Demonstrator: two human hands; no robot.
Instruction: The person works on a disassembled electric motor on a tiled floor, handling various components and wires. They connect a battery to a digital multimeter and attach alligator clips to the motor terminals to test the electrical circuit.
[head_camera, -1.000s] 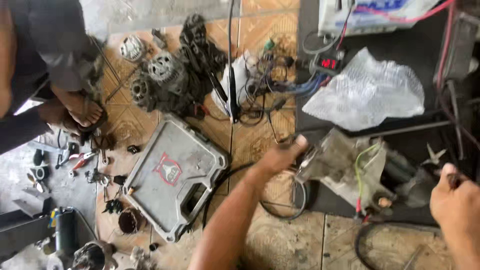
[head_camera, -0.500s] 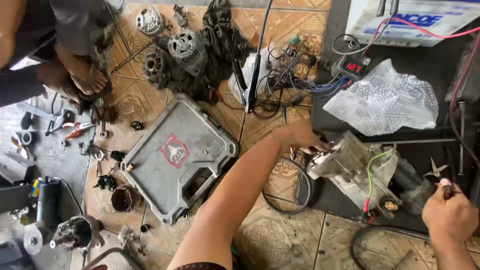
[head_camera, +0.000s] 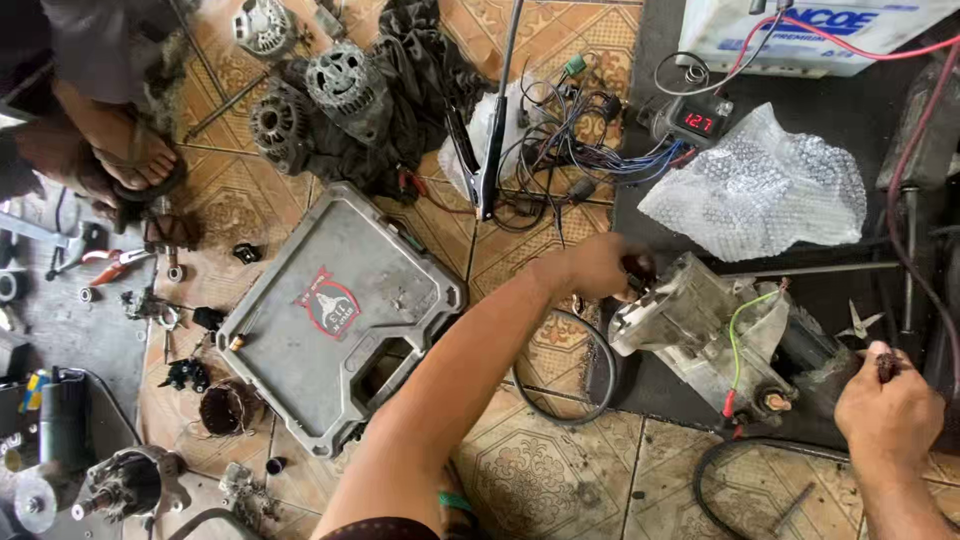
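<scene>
A grey starter motor (head_camera: 700, 320) with a green wire (head_camera: 742, 325) lies on a black mat (head_camera: 870, 250). My left hand (head_camera: 595, 265) reaches across to the motor's front end, its fingers closed on a small dark piece (head_camera: 636, 268) pressed against the housing. Behind the motor's rear end is my right hand (head_camera: 890, 410), closed on a small dark-tipped object (head_camera: 884, 365); what that object is I cannot tell.
Bubble wrap (head_camera: 760, 185), a meter with red digits (head_camera: 697, 120) and a white battery (head_camera: 800, 30) sit beyond the motor. A grey tool case (head_camera: 340, 310), alternators (head_camera: 340, 85), a wire tangle (head_camera: 570, 140) and small parts cover the tiled floor. Another person's sandalled foot (head_camera: 130, 155) is at the upper left.
My left hand has slid up to the motor's front end and stayed there. My right hand has kept its place behind the motor. The view has shifted slightly.
</scene>
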